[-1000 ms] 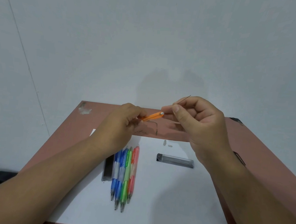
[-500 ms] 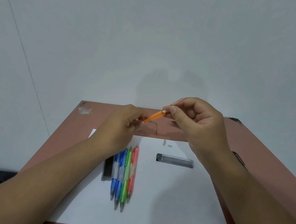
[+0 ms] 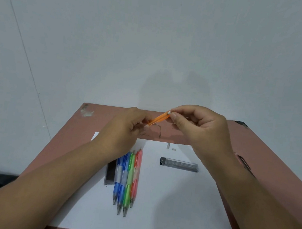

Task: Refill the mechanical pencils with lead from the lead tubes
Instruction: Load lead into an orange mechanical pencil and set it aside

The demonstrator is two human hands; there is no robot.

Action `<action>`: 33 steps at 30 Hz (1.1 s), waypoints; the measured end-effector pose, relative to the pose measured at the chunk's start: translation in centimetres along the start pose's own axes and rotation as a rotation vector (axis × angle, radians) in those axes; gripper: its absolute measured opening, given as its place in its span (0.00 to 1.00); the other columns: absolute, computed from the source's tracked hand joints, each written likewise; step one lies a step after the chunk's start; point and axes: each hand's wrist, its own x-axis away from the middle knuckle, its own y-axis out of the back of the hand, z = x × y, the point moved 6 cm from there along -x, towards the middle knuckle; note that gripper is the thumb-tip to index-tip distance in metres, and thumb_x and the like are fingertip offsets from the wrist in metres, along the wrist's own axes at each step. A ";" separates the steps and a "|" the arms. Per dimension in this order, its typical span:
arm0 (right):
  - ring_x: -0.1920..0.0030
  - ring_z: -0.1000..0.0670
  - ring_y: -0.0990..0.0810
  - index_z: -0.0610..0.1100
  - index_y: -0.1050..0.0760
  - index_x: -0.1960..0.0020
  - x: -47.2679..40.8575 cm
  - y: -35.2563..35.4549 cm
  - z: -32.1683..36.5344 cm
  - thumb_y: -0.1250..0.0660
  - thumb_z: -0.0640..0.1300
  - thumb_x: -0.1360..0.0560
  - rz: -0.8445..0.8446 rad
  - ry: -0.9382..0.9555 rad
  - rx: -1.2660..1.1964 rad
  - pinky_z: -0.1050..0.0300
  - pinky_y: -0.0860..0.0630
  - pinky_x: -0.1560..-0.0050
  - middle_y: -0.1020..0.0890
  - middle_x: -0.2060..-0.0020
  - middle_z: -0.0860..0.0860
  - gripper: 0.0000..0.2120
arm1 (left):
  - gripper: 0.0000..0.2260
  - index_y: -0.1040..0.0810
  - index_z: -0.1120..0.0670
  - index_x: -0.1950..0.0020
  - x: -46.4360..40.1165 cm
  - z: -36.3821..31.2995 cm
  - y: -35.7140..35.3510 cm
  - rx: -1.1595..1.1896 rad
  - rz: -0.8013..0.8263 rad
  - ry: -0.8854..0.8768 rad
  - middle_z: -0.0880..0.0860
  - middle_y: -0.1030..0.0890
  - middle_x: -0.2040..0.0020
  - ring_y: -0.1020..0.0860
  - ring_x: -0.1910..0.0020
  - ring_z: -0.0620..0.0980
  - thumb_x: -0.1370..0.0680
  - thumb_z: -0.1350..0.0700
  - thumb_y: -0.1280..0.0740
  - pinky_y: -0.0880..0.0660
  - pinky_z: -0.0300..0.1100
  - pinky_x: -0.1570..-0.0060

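Lead, visible a second ago, now gone into orange pencil; right hand pinches its top, left hand grips barrel. Cap next.

orange pencil: lower half buried in the left hand
lead: too thin to make out at the right hand
dark lead tube: top hidden under the left wrist
blue pencils: tops covered too
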 end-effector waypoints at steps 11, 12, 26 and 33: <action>0.62 0.61 0.16 0.57 0.16 0.57 -1.3 1.9 -2.7 0.28 0.44 0.24 0.053 -0.137 0.527 0.70 0.25 0.63 0.16 0.64 0.64 0.08 | 0.18 0.22 0.36 0.49 0.1 -0.2 0.2 -0.004 0.015 0.013 0.40 0.23 0.53 0.25 0.50 0.39 0.19 0.62 0.33 0.29 0.31 0.54; 0.62 0.63 0.17 0.57 0.17 0.58 -1.4 1.9 -3.3 0.28 0.44 0.24 0.143 -0.181 0.654 0.70 0.27 0.64 0.17 0.64 0.66 0.08 | 0.17 0.22 0.37 0.49 0.1 -0.2 0.2 -0.005 0.015 0.014 0.40 0.23 0.53 0.25 0.50 0.39 0.19 0.62 0.33 0.29 0.31 0.54; 0.57 0.52 0.18 0.47 0.17 0.56 -0.3 0.1 -4.9 0.31 0.44 0.22 0.507 -0.273 0.995 0.54 0.21 0.53 0.17 0.59 0.55 0.06 | 0.19 0.24 0.38 0.44 0.0 0.0 0.3 -0.071 -0.008 -0.036 0.38 0.24 0.54 0.26 0.50 0.41 0.20 0.64 0.33 0.27 0.37 0.54; 0.65 0.60 0.21 0.53 0.18 0.61 -1.3 1.6 -1.6 0.27 0.43 0.26 0.081 -0.023 0.653 0.72 0.29 0.65 0.18 0.65 0.61 0.07 | 0.15 0.18 0.44 0.45 0.0 -0.1 0.4 -0.116 -0.005 -0.039 0.40 0.25 0.55 0.26 0.51 0.44 0.21 0.64 0.33 0.26 0.41 0.54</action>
